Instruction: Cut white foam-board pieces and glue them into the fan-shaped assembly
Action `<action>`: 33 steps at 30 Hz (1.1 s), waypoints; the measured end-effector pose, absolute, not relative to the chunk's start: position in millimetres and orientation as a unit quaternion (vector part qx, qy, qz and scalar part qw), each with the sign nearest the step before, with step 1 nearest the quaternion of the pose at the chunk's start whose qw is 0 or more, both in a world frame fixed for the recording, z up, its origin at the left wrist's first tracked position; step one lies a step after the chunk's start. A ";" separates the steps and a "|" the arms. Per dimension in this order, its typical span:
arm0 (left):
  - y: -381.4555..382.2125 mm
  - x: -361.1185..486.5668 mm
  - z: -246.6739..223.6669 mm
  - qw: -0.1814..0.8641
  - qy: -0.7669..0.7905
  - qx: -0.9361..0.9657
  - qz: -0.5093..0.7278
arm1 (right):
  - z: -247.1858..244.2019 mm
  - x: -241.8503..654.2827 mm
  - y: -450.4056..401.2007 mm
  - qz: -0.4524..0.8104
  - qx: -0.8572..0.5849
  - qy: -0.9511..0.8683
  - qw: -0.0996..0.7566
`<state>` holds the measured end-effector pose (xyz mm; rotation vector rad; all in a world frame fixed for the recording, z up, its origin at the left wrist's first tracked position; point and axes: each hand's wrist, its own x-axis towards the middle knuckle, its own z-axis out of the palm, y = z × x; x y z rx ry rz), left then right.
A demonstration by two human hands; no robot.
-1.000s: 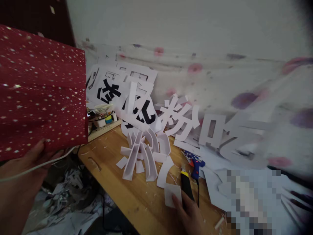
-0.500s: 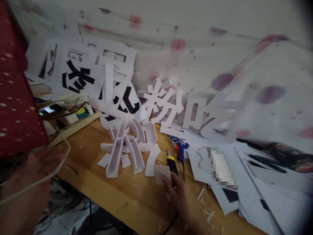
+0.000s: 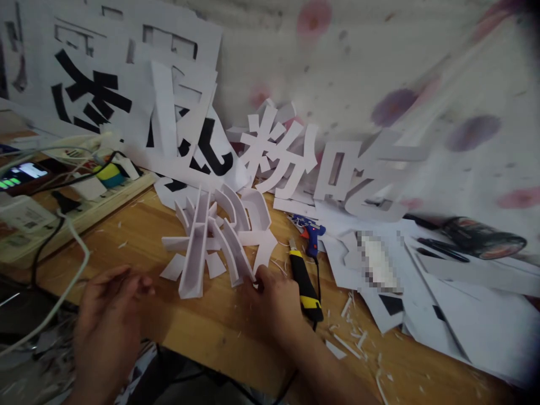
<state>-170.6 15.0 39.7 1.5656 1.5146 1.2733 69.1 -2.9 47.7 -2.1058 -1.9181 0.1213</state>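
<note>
Sitting at near-R edge of white letter (image 3: 194, 256), R hand (image 3: 274, 295) is closer, grip unclear; L hand (image 3: 112, 309) empty, loose.

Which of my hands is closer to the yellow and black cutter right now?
Right. Your right hand is close beside the yellow and black cutter, just to its left. Your left hand is much farther left, near the table's front edge.
</note>
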 end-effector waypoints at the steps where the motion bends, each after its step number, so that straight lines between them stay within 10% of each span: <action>1: 17.8 -160.0 42.5 0.305 0.558 0.547 0.545 | 47.1 67.8 -1.2 0.050 -0.740 -0.658 0.127; 15: 141.9 -56.6 103.0 0.255 0.191 0.948 -0.004 | 31.5 65.6 8.0 0.099 -0.745 -0.642 0.149; 33: 136.3 -37.9 92.3 0.210 0.188 0.959 -0.006 | 32.1 86.2 0.0 0.153 -0.747 -0.620 0.185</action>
